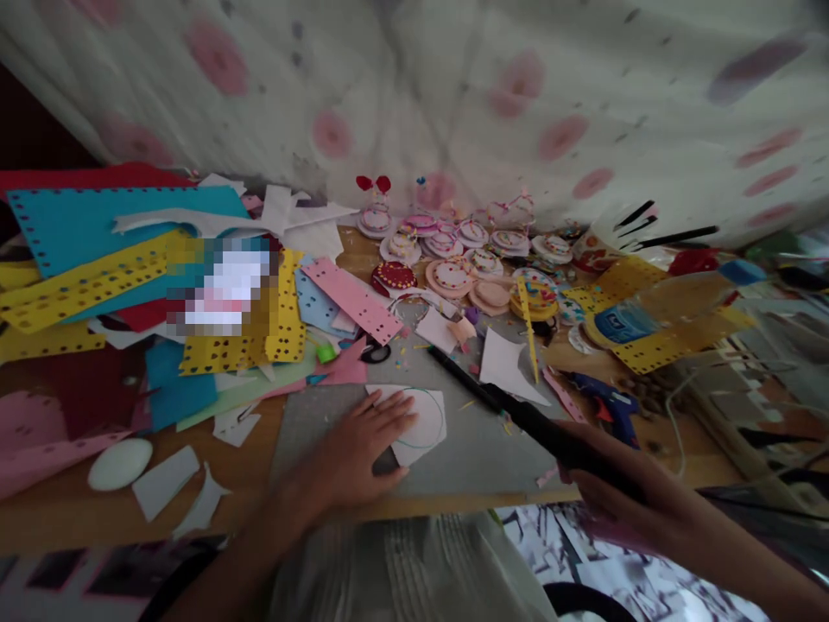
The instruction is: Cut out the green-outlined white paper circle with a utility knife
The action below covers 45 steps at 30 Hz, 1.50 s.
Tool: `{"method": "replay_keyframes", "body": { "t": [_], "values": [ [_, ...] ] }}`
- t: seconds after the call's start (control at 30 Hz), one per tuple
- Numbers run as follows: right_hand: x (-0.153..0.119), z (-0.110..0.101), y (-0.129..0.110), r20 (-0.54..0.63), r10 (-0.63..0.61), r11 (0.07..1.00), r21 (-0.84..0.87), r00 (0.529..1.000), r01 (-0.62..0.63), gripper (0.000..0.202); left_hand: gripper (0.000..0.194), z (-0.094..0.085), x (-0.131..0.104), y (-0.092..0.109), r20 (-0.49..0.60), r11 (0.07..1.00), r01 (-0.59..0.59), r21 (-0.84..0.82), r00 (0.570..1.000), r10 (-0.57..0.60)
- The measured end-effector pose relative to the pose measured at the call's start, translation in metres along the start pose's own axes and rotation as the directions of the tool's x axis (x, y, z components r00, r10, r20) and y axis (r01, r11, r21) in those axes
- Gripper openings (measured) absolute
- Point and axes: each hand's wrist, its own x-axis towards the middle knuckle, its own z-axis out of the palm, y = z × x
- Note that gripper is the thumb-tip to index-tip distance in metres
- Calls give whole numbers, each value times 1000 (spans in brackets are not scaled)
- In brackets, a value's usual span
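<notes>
My left hand (pixel 379 436) lies with its fingers spread over a white sheet piece (pixel 424 423). A thin green circle is drawn on that piece, partly covered by my fingers. My right hand (pixel 615 475) is wrapped round the thick end of a long black stick-like tool (pixel 528 423). The tool's thinner end points up and left, above the grey mat (pixel 343 475) and apart from the white piece. Beyond the mat's middle lie another white offcut (pixel 509 367) and black-handled scissors (pixel 376 354), partly hidden.
Several small decorated round pieces (pixel 453 275) crowd the back. Coloured sheets (pixel 187 207) pile up on the left. On the right are a plastic bottle (pixel 667 307), a blue glue gun (pixel 609 404), a cable (pixel 673 415) and a cup of tools (pixel 592 246).
</notes>
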Motion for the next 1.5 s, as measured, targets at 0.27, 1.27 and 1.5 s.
{"method": "replay_keyframes", "body": {
  "t": [0.27, 1.27, 1.5],
  "values": [
    [19, 22, -11, 258, -210, 957, -145, 943, 252, 47, 95, 3, 8, -16, -10, 995, 73, 65, 997, -72],
    [54, 33, -25, 452, -431, 559, -546, 781, 624, 86, 91, 0, 14, -13, 9, 993, 103, 56, 995, -103],
    [61, 26, -22, 444, -508, 520, -525, 738, 674, 86, 90, 0, 14, -14, 2, 994, 103, 42, 995, -103]
  ]
}}
